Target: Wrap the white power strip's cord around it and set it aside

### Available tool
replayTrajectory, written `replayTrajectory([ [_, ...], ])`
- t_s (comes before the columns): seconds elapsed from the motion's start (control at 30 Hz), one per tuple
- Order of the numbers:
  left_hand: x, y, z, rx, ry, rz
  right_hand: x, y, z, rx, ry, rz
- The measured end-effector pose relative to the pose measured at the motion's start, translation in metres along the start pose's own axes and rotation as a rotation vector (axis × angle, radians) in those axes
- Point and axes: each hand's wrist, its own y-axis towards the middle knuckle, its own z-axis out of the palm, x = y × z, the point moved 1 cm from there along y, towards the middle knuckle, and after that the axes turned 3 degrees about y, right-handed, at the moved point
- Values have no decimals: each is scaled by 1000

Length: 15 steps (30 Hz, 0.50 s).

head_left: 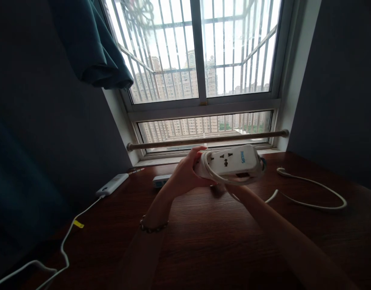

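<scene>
A white power strip point(238, 161) with "PHILIPS" lettering is held up above the dark wooden tabletop, its sockets facing me. My left hand point(185, 173) is closed around its left end, thumb and fingers on either side. A white cord point(211, 171) loops round the strip and trails down to the right. Behind and below the strip is my right hand point(233, 190), mostly covered by it; its fingers are hidden, so I cannot tell whether it grips the strip or the cord. On the tabletop at right lies more white cord point(324, 207), curving to an end near the wall.
Another white power strip point(113, 185) lies at the left, its cord point(63, 245) running toward me with a yellow tag point(78, 224). A small white and bluish object point(161, 180) sits behind my left wrist. A rail point(203, 141) crosses the window; a curtain point(91, 52) hangs upper left.
</scene>
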Motion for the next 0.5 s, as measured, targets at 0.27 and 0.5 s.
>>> replayTrajectory([
  [0.27, 10, 6, 0, -209, 271, -130, 8, 15, -8, -81, -204, 40],
  [0.5, 18, 9, 19, -273, 525, -217, 28, -4, -27, 39, -456, 148],
])
